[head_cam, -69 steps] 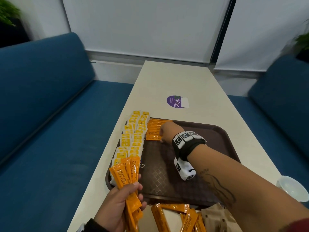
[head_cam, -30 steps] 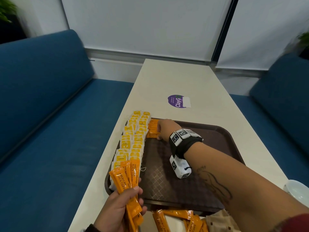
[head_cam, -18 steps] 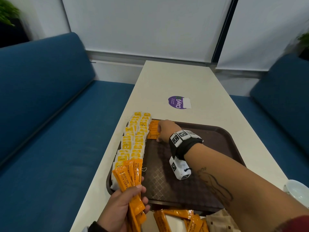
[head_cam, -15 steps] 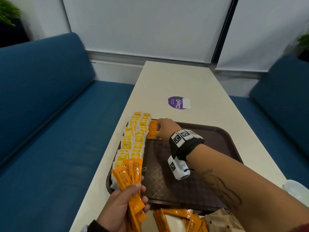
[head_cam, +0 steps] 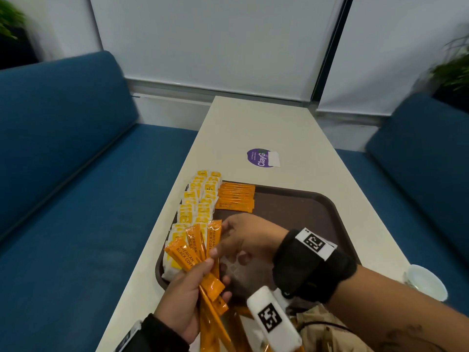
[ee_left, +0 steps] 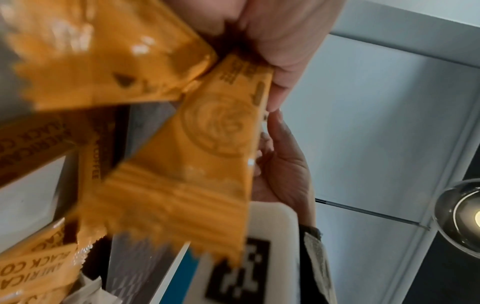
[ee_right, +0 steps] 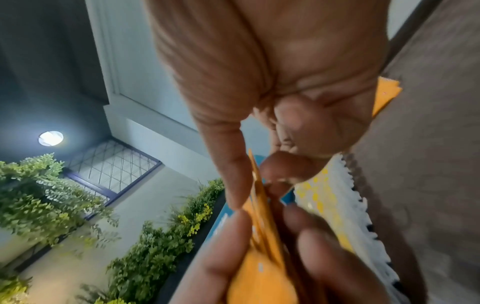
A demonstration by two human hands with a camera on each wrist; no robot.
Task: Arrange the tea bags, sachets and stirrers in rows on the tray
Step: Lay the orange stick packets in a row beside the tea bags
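A round purple ClayG sticker was stuck near the middle of the white table. A white cup was set at the table's right edge. Blue sofas were placed along both long sides.

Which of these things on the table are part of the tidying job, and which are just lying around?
Part of the job:
- tray
- tea bags in rows on it
- laid sachets
- sachets fanned in the left hand
- right hand reaching for them

Just lying about:
- purple sticker
- white cup
- brown paper bag
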